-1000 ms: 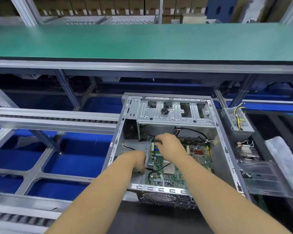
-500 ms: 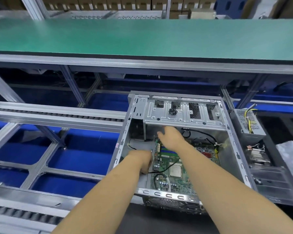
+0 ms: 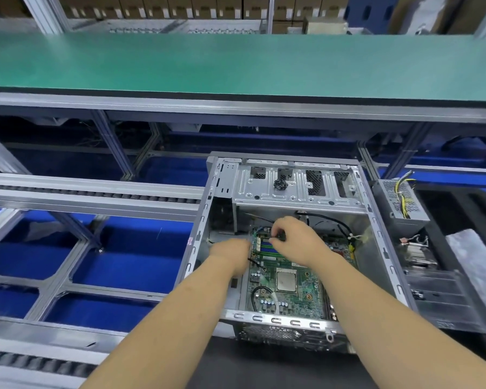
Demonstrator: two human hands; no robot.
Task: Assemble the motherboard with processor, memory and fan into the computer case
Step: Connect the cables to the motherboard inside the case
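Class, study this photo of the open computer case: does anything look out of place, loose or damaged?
No visible damage. One oddity: the grey perforated power supply box with yellow wires lies outside the silver steel computer case, to its right. The green motherboard sits flat inside.

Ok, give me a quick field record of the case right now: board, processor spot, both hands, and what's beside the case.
case: open metal computer case lying on its side
board: green motherboard lying inside the case
processor spot: square silver processor uncovered, no fan over it
right hand: right hand at the board's far edge, fingers pinching a small dark connector
left hand: left hand at the board's left edge, grip hidden
beside case: power supply with yellow wires, on the right
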